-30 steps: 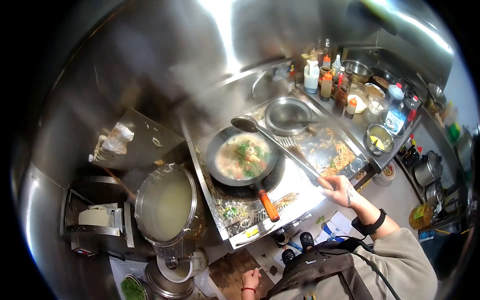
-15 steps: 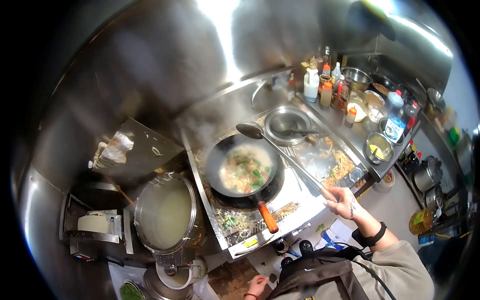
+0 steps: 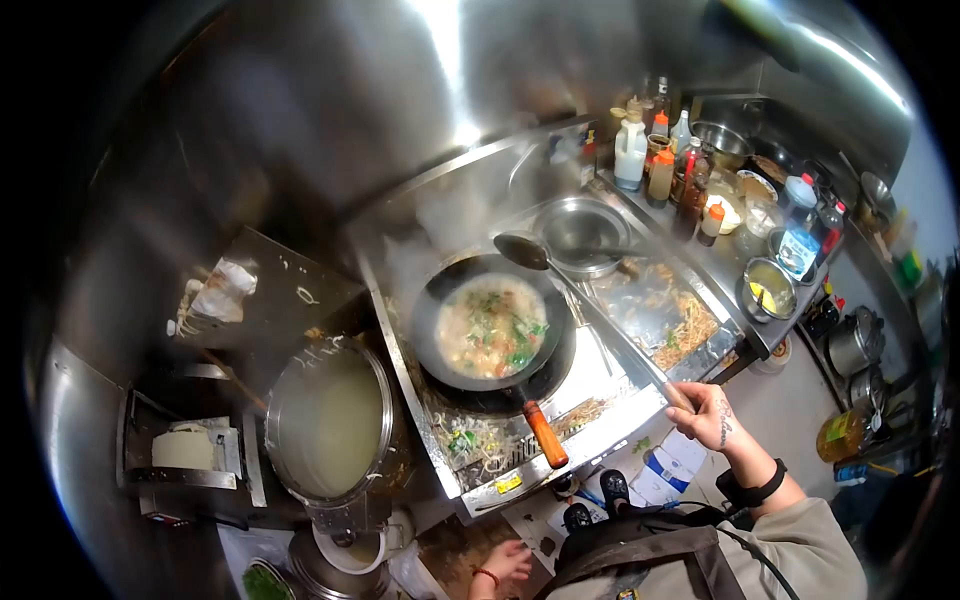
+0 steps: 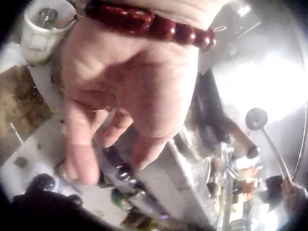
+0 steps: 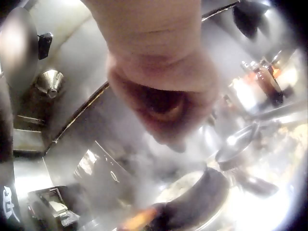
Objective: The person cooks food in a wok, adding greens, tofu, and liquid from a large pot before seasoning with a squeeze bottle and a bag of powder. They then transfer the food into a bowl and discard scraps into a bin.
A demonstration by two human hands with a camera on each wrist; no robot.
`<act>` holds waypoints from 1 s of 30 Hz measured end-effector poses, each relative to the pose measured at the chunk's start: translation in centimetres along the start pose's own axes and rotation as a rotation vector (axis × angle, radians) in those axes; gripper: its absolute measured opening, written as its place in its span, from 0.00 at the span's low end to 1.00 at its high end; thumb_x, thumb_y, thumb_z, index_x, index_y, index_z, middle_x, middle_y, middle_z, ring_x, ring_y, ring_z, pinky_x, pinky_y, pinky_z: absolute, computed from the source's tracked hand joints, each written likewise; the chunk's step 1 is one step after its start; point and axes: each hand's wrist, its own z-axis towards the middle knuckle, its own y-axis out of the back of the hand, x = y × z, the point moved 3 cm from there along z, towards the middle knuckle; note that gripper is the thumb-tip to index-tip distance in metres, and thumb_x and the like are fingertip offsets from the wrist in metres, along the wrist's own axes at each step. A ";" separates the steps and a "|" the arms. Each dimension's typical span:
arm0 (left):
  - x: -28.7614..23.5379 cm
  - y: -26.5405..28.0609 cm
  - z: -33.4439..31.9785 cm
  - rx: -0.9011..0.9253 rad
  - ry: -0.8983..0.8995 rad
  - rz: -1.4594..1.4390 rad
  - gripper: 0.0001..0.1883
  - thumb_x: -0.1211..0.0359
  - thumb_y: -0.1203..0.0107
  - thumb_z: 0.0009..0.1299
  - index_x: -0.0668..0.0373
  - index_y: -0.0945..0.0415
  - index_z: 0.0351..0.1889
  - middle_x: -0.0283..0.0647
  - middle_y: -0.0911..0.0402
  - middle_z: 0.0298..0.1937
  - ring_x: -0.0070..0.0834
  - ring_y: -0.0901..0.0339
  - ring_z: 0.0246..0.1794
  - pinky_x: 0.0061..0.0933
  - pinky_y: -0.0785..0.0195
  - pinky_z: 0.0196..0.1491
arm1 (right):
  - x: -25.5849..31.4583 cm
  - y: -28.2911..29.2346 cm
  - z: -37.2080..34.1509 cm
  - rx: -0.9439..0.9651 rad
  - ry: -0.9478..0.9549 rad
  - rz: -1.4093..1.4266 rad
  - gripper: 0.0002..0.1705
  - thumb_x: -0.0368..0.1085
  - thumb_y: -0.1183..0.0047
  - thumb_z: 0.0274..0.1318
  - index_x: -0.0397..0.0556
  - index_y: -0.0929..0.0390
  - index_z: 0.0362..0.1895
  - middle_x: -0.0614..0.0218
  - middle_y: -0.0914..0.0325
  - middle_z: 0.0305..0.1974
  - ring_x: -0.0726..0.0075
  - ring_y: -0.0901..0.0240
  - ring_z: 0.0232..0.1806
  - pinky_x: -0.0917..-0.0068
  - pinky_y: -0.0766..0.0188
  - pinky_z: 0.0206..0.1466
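Observation:
My right hand [image 3: 710, 415] grips the end of a long-handled ladle [image 3: 612, 338]. Its dark bowl hangs above the stove, past the wok's upper right rim. The wok [image 3: 425, 325] sits over a burner, with a steaming pale broth [image 3: 490, 330] of green leaves and reddish bits in it. Its orange-brown handle [image 3: 545, 437] points toward me, untouched. Low in the head view, my left hand [image 3: 510, 562] hangs in front of the stove. In the left wrist view its fingers [image 4: 79, 154] droop loosely around nothing. The right wrist view hides the ladle behind my hand [image 5: 163, 101].
A round steel pan [image 3: 548, 222] stands behind the wok on the right, noodle scraps [image 3: 690, 330] beside it. Left of the stove is a big pot [image 3: 386, 425] of cloudy liquid. Sauce bottles [image 3: 630, 150] and bowls crowd the right counter. A white bucket [image 3: 398, 530] stands low left.
The ladle and right hand have shifted right and toward me. My left hand's fingers, more gathered a second ago, have spread. The broth's surface has moved about in the wok.

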 end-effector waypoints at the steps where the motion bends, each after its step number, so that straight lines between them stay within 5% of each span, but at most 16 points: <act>1: -1.1 0.5 -0.1 0.008 -0.020 -0.156 0.31 0.65 0.45 0.67 0.65 0.46 0.64 0.52 0.36 0.62 0.42 0.25 0.51 0.35 0.23 0.37 | -0.1 -0.2 0.2 0.002 -0.014 0.005 0.19 0.31 0.44 0.52 0.37 0.28 0.48 0.74 0.32 0.21 0.84 0.38 0.19 0.82 0.39 0.21; 5: -7.7 0.4 -1.2 0.080 -0.460 -0.442 0.25 0.70 0.48 0.69 0.66 0.43 0.62 0.49 0.33 0.59 0.41 0.23 0.49 0.35 0.23 0.41 | -0.2 -1.9 1.0 0.021 -0.048 0.068 0.19 0.31 0.45 0.52 0.38 0.28 0.50 0.74 0.31 0.20 0.84 0.37 0.18 0.82 0.39 0.20; 9: -14.1 -2.5 -1.5 0.241 -0.626 -0.782 0.21 0.70 0.54 0.71 0.64 0.41 0.61 0.50 0.32 0.58 0.45 0.32 0.58 0.42 0.34 0.57 | -2.5 -2.6 2.6 0.027 -0.020 -0.059 0.21 0.35 0.44 0.52 0.40 0.27 0.50 0.72 0.28 0.22 0.82 0.34 0.20 0.80 0.36 0.22; 17: -24.0 -7.0 1.1 0.524 -0.623 -1.005 0.22 0.60 0.59 0.73 0.58 0.40 0.62 0.53 0.38 0.63 0.49 0.39 0.64 0.50 0.46 0.64 | -3.9 -2.0 6.9 0.210 -0.081 0.070 0.22 0.37 0.43 0.52 0.41 0.27 0.51 0.69 0.24 0.31 0.82 0.31 0.32 0.79 0.32 0.36; 18: -25.1 -7.2 1.4 0.531 -0.591 -1.090 0.20 0.62 0.55 0.71 0.58 0.38 0.59 0.50 0.34 0.59 0.42 0.32 0.56 0.43 0.37 0.58 | -4.1 -1.4 7.8 0.187 -0.064 -0.010 0.23 0.37 0.43 0.52 0.42 0.27 0.52 0.69 0.24 0.31 0.81 0.32 0.31 0.79 0.32 0.36; 21: -24.3 -5.4 6.3 0.885 -0.597 -1.361 0.18 0.65 0.52 0.69 0.58 0.36 0.55 0.44 0.30 0.49 0.28 0.29 0.40 0.30 0.33 0.43 | -4.0 0.0 10.1 0.211 -0.046 -0.064 0.24 0.36 0.44 0.50 0.41 0.27 0.52 0.70 0.25 0.29 0.78 0.32 0.29 0.77 0.32 0.33; 22: -25.1 -5.5 5.7 0.889 -0.601 -1.345 0.15 0.67 0.51 0.68 0.58 0.35 0.51 0.37 0.32 0.39 0.18 0.36 0.27 0.22 0.40 0.33 | -4.0 0.5 10.8 0.235 -0.090 -0.066 0.23 0.35 0.44 0.51 0.41 0.27 0.52 0.70 0.26 0.28 0.80 0.33 0.28 0.79 0.33 0.31; 23: -25.4 -5.7 5.4 0.829 -0.587 -1.351 0.10 0.67 0.52 0.69 0.58 0.34 0.47 0.33 0.34 0.32 0.15 0.37 0.22 0.20 0.41 0.28 | -5.2 1.1 11.9 0.212 0.049 -0.093 0.22 0.33 0.45 0.51 0.40 0.27 0.52 0.72 0.27 0.26 0.82 0.36 0.25 0.81 0.36 0.27; 25: -25.8 -5.6 5.0 0.588 -0.522 -1.281 0.06 0.67 0.54 0.71 0.57 0.33 0.42 0.28 0.37 0.25 0.13 0.40 0.19 0.16 0.45 0.23 | -4.6 1.7 12.5 0.240 -0.056 0.046 0.22 0.31 0.44 0.52 0.37 0.29 0.52 0.74 0.31 0.22 0.84 0.40 0.18 0.83 0.41 0.20; 26: -26.3 -5.9 4.2 0.306 -0.520 -1.141 0.03 0.68 0.54 0.71 0.56 0.34 0.40 0.26 0.39 0.22 0.11 0.43 0.16 0.14 0.49 0.19 | -4.5 1.9 12.8 0.257 -0.057 0.059 0.22 0.30 0.45 0.52 0.37 0.30 0.52 0.75 0.32 0.21 0.84 0.41 0.17 0.84 0.43 0.19; 30: -25.8 -6.7 4.7 0.285 -0.663 -1.120 0.05 0.75 0.54 0.68 0.56 0.34 0.39 0.26 0.39 0.21 0.10 0.43 0.15 0.14 0.48 0.18 | -3.4 2.0 12.4 0.302 -0.084 0.090 0.20 0.28 0.48 0.55 0.38 0.31 0.53 0.76 0.36 0.18 0.83 0.42 0.14 0.84 0.45 0.17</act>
